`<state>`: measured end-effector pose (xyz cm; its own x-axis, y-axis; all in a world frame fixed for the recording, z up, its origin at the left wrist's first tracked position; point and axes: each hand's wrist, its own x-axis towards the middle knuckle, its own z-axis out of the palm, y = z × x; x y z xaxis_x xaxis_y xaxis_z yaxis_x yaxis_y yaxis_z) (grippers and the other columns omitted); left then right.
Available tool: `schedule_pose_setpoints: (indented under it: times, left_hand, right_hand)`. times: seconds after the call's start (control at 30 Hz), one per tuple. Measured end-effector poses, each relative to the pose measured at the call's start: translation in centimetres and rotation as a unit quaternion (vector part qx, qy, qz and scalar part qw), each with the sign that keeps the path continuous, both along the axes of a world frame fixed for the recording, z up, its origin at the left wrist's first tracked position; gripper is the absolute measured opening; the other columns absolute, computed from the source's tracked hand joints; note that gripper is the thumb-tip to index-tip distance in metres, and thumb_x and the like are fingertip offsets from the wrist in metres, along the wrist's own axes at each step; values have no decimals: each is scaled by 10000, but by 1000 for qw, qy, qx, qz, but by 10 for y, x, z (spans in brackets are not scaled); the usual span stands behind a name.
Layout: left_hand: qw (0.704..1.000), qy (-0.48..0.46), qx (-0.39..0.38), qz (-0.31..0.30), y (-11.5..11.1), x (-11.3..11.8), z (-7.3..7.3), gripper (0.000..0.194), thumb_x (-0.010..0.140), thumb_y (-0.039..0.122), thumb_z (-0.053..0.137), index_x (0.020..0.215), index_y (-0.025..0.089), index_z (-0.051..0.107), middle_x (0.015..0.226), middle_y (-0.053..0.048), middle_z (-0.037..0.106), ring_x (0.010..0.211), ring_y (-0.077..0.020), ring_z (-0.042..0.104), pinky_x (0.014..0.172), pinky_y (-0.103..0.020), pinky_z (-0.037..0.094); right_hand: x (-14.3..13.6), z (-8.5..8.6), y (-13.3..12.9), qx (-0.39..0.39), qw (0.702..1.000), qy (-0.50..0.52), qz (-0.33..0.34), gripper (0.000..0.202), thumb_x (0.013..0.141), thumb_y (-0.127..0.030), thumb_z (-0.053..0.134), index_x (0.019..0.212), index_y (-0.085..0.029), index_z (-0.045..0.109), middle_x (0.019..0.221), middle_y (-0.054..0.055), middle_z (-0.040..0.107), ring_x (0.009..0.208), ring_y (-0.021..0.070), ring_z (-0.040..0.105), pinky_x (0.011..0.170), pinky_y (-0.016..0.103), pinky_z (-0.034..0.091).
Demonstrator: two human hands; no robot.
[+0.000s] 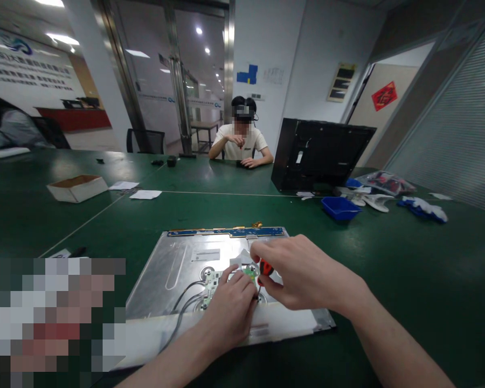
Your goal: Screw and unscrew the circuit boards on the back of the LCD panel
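A flat metal display panel (173, 250) lies on the green table, with a blue circuit strip (234, 232) along its far edge. On its middle sits a small green circuit board (211, 281) with dark cables (181, 310) running off its left side. My left hand (236, 302) rests over the board with fingers bent, hiding part of it; whether it grips anything is hidden. My right hand (293, 269) is closed on a red and black screwdriver (265, 268), its thin shaft pointing down beside my left fingers. The screwdriver's tip is hard to make out.
Across the green table (210, 207) sits a person (242, 137). A black monitor (319, 153), a blue tray (339, 208) and gloves (422, 209) are at the right. An open box (78, 188) and white papers (145, 194) lie left. The lower left corner is pixelated.
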<state>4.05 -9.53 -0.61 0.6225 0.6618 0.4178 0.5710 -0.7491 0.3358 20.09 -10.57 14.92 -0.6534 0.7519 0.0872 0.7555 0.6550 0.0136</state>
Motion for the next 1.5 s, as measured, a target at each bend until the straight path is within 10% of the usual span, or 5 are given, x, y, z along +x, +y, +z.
schedule_pose_setpoints:
  times: [1.5]
  left_hand:
    - [1000, 14, 6, 2, 0, -3, 5, 110, 818, 141, 493, 832, 194, 588, 910, -42, 617, 935, -213, 543, 1055, -462, 286]
  right_hand:
    - [2, -1, 5, -7, 999, -24, -39, 211, 876, -428, 521, 872, -222, 562, 732, 10, 656, 639, 162, 571, 526, 267, 247]
